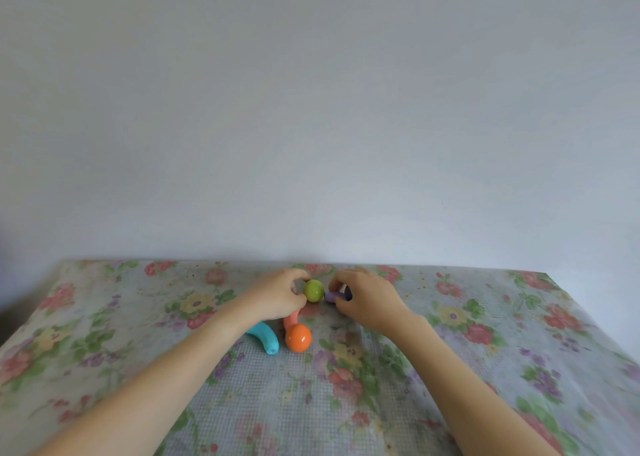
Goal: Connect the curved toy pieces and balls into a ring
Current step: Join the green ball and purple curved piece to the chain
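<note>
left hand (277, 294) pinches the green ball (313, 291); at its 3 o'clock, right hand (367, 298) closes on a purple piece (334, 295), lined up to join.

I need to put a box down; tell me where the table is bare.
Free: the cloth between the forearms, and both outer sides. Crowded: the middle, where left hand and right hand meet at the green ball, above orange ball and blue piece.

Domestic interior, probably a home. A table (519, 369) covered with a floral plastic cloth (138, 317) stands against a plain pale wall (311, 109) on the far side. Small coloured toys (298, 338) lie near the cloth's centre. No fittings of a workshop or lab are visible.
</note>
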Motion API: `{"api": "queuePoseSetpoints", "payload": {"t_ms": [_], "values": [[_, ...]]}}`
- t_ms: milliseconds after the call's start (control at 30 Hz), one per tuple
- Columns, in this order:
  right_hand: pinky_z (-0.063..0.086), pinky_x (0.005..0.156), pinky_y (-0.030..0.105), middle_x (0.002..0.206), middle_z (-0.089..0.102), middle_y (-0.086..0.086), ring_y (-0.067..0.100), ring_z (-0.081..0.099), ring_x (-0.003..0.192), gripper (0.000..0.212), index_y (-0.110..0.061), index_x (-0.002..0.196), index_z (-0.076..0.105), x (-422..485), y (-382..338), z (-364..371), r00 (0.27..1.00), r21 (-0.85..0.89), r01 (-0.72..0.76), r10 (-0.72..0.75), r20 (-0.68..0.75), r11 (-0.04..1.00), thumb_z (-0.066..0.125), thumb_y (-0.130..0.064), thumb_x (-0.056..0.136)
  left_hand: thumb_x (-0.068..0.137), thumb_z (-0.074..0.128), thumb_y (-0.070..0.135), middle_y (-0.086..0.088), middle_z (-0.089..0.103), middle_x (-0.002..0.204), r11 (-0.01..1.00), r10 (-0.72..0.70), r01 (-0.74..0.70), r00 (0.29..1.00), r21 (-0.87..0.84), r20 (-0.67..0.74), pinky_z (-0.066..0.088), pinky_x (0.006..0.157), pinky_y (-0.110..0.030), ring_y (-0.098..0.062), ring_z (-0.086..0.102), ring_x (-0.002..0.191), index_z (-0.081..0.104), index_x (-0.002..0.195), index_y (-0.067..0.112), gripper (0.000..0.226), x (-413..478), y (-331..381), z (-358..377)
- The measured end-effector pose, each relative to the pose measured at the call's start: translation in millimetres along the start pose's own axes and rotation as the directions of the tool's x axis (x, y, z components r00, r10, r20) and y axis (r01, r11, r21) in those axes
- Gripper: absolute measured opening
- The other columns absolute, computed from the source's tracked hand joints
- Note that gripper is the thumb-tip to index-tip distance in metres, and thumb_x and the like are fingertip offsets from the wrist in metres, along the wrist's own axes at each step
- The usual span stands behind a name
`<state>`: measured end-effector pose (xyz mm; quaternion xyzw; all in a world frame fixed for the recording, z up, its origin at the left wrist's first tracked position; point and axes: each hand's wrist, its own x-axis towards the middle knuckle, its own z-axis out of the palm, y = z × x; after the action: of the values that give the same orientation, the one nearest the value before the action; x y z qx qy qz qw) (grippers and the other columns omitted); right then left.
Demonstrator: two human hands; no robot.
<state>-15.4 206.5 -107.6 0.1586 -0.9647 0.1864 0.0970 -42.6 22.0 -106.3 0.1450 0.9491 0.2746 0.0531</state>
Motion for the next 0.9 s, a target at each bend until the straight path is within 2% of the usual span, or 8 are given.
{"api": "queuePoseSetpoints", "payload": {"t_ms": [233,367,467,533,567,733,833,900], "values": [[0.048,0.07,0.036,0.105,0.059,0.003,0.018,0.046,0.1,0.015,-0.014,0.102,0.061,-2,0,2,0.995,0.076,0.045,-0.038,-0.093,0.996,0.057,-0.016,0.088,0.08,0.056,0.024,0.01,0.056,0.079,0.999,-0.012,0.011,1.0,-0.034,-0.024,0.044,0.061,-0.027,-0.011,0.056,0.073,0.049,0.123,0.032,0.044,-2,-3,2],[0.04,0.076,0.03,0.111,0.052,0.005,0.024,0.046,0.101,0.026,-0.011,0.108,0.055,2,10,-17,0.998,0.199,-0.018,0.031,-0.062,0.98,0.05,0.0,0.084,0.077,0.056,0.023,0.008,0.056,0.079,0.997,-0.075,0.074,0.993,-0.01,-0.086,0.041,0.059,-0.029,-0.015,0.056,0.075,0.052,0.117,0.03,0.041,-4,-10,-3],[0.049,0.069,0.039,0.093,0.065,0.007,0.025,0.062,0.078,0.016,-0.014,0.106,0.05,2,16,-30,0.987,0.27,-0.143,0.156,-0.029,0.952,0.052,-0.024,0.093,0.077,0.056,0.027,0.003,0.058,0.089,0.991,-0.134,0.134,0.983,-0.006,-0.123,0.047,0.072,-0.035,-0.021,0.059,0.085,0.049,0.118,0.03,0.042,-5,-18,-6],[0.049,0.056,0.033,0.071,0.068,-0.001,0.019,0.06,0.052,0.022,-0.019,0.096,0.051,1,15,-32,0.979,0.225,-0.199,0.205,-0.002,0.954,0.049,-0.04,0.094,0.077,0.055,0.031,0.002,0.059,0.091,0.989,-0.151,0.15,0.981,-0.016,-0.123,0.047,0.072,-0.035,-0.02,0.06,0.084,0.048,0.12,0.03,0.043,-6,-22,-6],[0.046,0.054,0.03,0.069,0.068,-0.002,0.017,0.057,0.049,0.022,-0.019,0.093,0.052,1,13,-32,0.978,0.175,-0.204,0.207,0.005,0.963,0.047,-0.041,0.093,0.078,0.055,0.032,0.001,0.06,0.094,0.988,-0.153,0.152,0.981,-0.012,-0.122,0.047,0.072,-0.035,-0.02,0.059,0.085,0.047,0.12,0.03,0.043,-6,-23,-6],[0.045,0.06,0.033,0.093,0.061,0.005,0.022,0.056,0.07,0.015,-0.014,0.097,0.052,-2,6,-22,0.993,0.029,-0.118,0.117,0.013,0.993,0.053,-0.026,0.088,0.088,0.051,0.04,-0.002,0.059,0.11,0.991,-0.129,0.134,0.983,0.024,-0.134,0.046,0.083,-0.035,-0.021,0.056,0.098,0.046,0.121,0.026,0.036,-16,-25,-13],[0.053,0.074,0.039,0.113,0.057,0.006,0.025,0.06,0.09,0.028,-0.014,0.115,0.05,-2,3,-14,0.995,0.053,-0.09,0.088,0.054,0.994,0.056,-0.019,0.088,0.093,0.043,0.025,0.004,0.061,0.108,0.996,-0.067,0.064,0.996,-0.059,-0.058,0.044,0.079,-0.029,-0.013,0.057,0.096,0.053,0.105,0.03,0.017,-33,-36,-24],[0.054,0.08,0.039,0.12,0.055,0.006,0.025,0.06,0.098,0.038,-0.015,0.123,0.046,-1,2,-10,0.995,0.083,-0.091,0.088,0.041,0.992,0.059,-0.016,0.087,0.09,0.04,0.011,0.011,0.059,0.104,0.998,-0.023,0.024,1.0,-0.066,0.018,0.038,0.07,-0.015,-0.002,0.055,0.092,0.056,0.093,0.036,0.03,-49,-45,-29]]}}
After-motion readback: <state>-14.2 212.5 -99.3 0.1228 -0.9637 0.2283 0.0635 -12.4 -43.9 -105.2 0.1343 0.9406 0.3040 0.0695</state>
